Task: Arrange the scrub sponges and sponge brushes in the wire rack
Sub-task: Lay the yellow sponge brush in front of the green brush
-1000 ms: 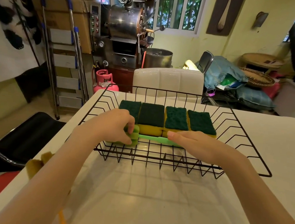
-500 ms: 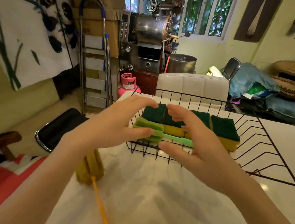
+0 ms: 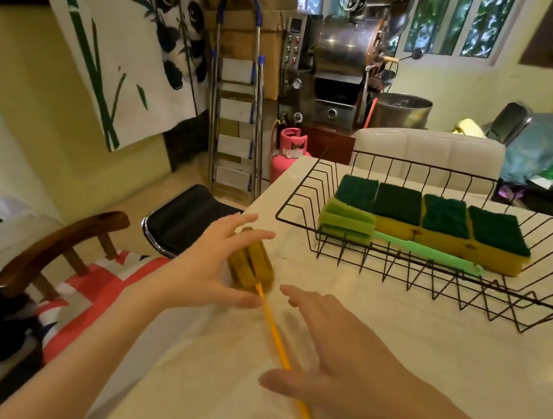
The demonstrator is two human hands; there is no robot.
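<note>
Both hands have left the rack (image 3: 304, 192), where the green brush (image 3: 349, 221) now lies by the sponges (image 3: 438, 224). The left hand (image 3: 199, 269) and right hand (image 3: 336, 364), fingers wide and empty, reach for the yellow brush (image 3: 251, 268) on the surface (image 3: 423, 364), likely next in.

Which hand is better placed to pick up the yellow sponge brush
Left. The left hand is open right beside the yellow sponge brush head; the right hand hovers open over its thin handle.

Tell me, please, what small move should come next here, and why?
Probably close the left hand on the yellow sponge brush, since it lies on the table outside the wire rack, both hands hover open over it, and the green sponge brush is already inside.
</note>
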